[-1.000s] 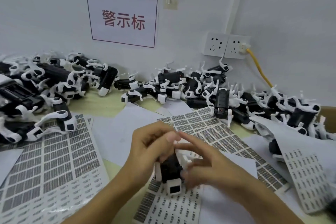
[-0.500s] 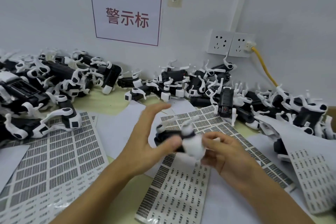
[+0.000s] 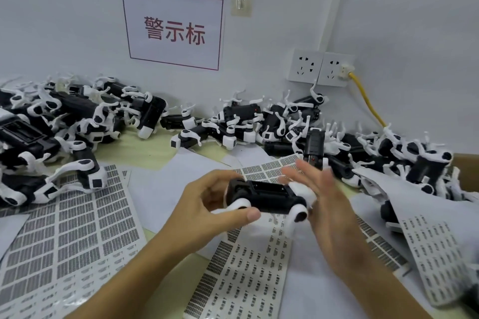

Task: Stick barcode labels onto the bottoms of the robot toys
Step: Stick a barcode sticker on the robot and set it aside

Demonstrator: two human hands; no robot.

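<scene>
Head view: left hand (image 3: 207, 204) grips robot toy (image 3: 267, 198).

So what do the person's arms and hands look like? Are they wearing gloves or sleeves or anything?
No gloves and no sleeves that I can see. The left hand and right hand are both bare, and both forearms are bare all the way down to the picture's bottom edge. I see no rings, watch or bracelet. The right hand's fingers look blurry, so tiny details there are hard to tell.
</scene>
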